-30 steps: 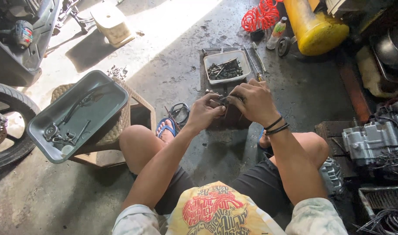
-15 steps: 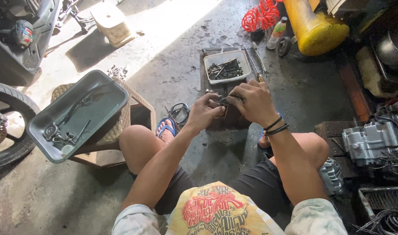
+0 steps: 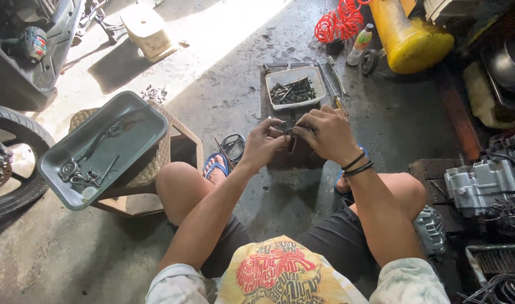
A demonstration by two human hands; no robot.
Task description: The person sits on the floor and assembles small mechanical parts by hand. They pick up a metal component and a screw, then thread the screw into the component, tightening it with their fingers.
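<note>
Head view: both hands [image 3: 299, 138] pinch small metal part [image 3: 288, 130].

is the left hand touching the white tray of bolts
Apart. The head view shows bare floor between the left hand and the white tray.

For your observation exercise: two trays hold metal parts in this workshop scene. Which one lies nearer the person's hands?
The small white tray of bolts, on the floor just beyond the hands. The large grey tray sits off to the left on a wicker stool.
</note>
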